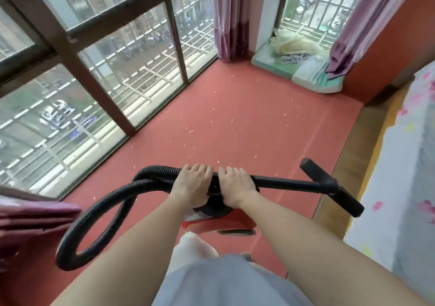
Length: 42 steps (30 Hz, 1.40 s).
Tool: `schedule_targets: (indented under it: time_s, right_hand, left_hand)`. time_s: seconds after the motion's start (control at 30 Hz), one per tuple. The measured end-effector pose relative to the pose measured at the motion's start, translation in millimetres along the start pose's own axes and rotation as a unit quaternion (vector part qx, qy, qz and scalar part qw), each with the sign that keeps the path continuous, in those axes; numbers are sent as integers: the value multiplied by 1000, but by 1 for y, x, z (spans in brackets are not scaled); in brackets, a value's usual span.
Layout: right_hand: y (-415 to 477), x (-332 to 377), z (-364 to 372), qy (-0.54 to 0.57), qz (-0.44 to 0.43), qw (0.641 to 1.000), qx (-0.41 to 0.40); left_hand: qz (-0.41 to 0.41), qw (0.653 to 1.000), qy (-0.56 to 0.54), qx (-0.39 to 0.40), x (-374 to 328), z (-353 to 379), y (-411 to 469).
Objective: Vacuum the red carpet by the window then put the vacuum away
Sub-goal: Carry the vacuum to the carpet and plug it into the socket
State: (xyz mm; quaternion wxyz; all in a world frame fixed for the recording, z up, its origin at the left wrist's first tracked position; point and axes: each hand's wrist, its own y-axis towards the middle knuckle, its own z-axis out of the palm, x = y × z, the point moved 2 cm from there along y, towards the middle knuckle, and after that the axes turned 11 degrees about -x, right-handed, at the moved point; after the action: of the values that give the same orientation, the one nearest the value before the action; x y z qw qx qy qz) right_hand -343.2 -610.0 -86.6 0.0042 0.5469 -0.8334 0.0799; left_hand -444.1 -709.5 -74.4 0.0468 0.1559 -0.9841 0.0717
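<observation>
The red carpet [235,122] runs from the big window to the bed and is dotted with small pale crumbs. I hold the vacuum's black wand [289,184] level above it. My left hand [191,186] grips where the ribbed hose [98,214] joins the wand, and my right hand [236,188] grips the wand right beside it. The floor head [329,185] hangs at the wand's right end, off the carpet. Below my hands, the red and black vacuum body [211,214] is mostly hidden. The hose loops down to the left.
A floor-to-ceiling window [94,82] bounds the carpet on the left. Purple curtains [229,18] hang at the far corner. A green ledge [270,64] with cloth lies at the back right. A bed with a floral cover [400,176] and wooden frame stands on the right.
</observation>
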Motion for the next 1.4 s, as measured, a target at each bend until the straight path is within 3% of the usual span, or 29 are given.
schedule_targets:
  time_s: [0.33, 0.6, 1.07, 1.3, 1.4]
  right_hand:
    - [164, -114, -18, 2, 178, 984, 14]
    - [261, -214, -54, 3, 289, 957, -38]
    - [382, -451, -71, 66, 343, 936, -50]
    - [399, -557, -68, 71, 422, 903, -41]
    - [406, -608, -64, 73, 481, 873, -35]
  left_hand:
    - [167, 986, -10, -24, 57, 5, 246]
    - [279, 958, 26, -54, 69, -34, 419]
    - [356, 930, 85, -39, 1, -77, 691]
    - [448, 890, 79, -25, -66, -81, 807]
    - [505, 860, 73, -35, -105, -81, 865]
